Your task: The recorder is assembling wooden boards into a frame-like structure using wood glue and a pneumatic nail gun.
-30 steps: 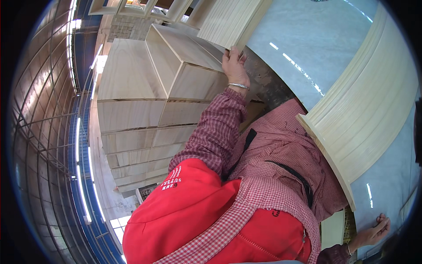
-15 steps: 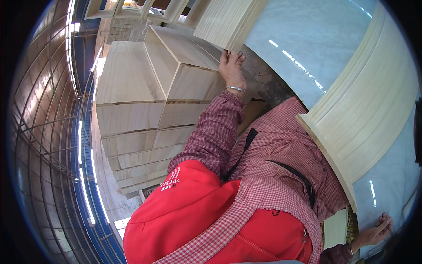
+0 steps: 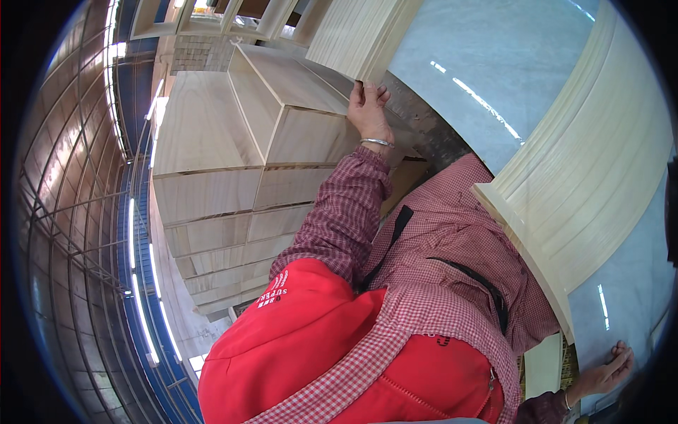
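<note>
My left hand (image 3: 370, 114) is raised to the near end of a stack of thin pale wooden boards (image 3: 357, 39). Its fingers are curled against the stack's lower corner, and a bangle circles the wrist. Far to the lower right, my right hand (image 3: 602, 376) is at the bluish glossy tabletop (image 3: 487, 78). The fingers of that hand are bent and drawn together; whatever they may hold is too small to make out. Between the hands, a larger curved-looking stack of pale boards (image 3: 593, 162) lies across the tabletop, with a wooden strip (image 3: 526, 258) along its near end.
Left of my arm, pale wooden boxes (image 3: 205, 194) are piled in several layers. Open wooden frames (image 3: 226, 21) stand behind them. A pale board (image 3: 542, 367) shows below the table edge near my right forearm. Bright strip lights (image 3: 141, 311) run along the far left.
The whole view has shifted very slightly. Both hands keep almost the same place and pose, and the boards have not visibly moved.
</note>
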A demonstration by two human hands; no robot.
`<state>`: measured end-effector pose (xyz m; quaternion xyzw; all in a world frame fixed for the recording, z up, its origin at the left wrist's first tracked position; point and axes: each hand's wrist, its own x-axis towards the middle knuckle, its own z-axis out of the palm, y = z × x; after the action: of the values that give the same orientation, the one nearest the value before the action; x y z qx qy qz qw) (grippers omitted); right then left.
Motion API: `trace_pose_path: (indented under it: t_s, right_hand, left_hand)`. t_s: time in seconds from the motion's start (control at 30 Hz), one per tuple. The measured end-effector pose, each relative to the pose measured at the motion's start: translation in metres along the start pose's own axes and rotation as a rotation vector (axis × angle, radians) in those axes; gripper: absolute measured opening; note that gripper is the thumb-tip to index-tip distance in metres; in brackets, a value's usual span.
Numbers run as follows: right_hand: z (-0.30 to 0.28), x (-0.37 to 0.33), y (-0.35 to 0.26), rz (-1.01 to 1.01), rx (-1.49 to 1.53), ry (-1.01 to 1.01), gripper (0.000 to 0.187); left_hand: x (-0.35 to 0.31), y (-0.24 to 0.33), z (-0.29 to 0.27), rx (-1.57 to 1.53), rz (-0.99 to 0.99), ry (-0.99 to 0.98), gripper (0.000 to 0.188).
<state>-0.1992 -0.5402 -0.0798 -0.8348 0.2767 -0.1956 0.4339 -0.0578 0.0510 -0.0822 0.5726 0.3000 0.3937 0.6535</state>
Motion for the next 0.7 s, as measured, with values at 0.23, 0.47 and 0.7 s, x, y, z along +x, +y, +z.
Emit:
trace_pose_path:
  t_s: [0.23,0.47,0.7]
  right_hand:
    - [-0.002,0.003,0.006,0.026,0.041,-0.009,0.024]
    - [0.008,-0.002,0.002,0.058,0.107,-0.005,0.016]
    - [0.013,0.002,-0.019,0.090,0.360,-0.029,0.009]
  left_hand:
    - [0.003,-0.002,-0.003,0.008,-0.024,0.000,0.037]
    - [-0.005,-0.004,-0.017,0.192,-0.040,-0.093,0.028]
    - [-0.108,0.032,-0.010,0.640,0.353,-0.990,0.054]
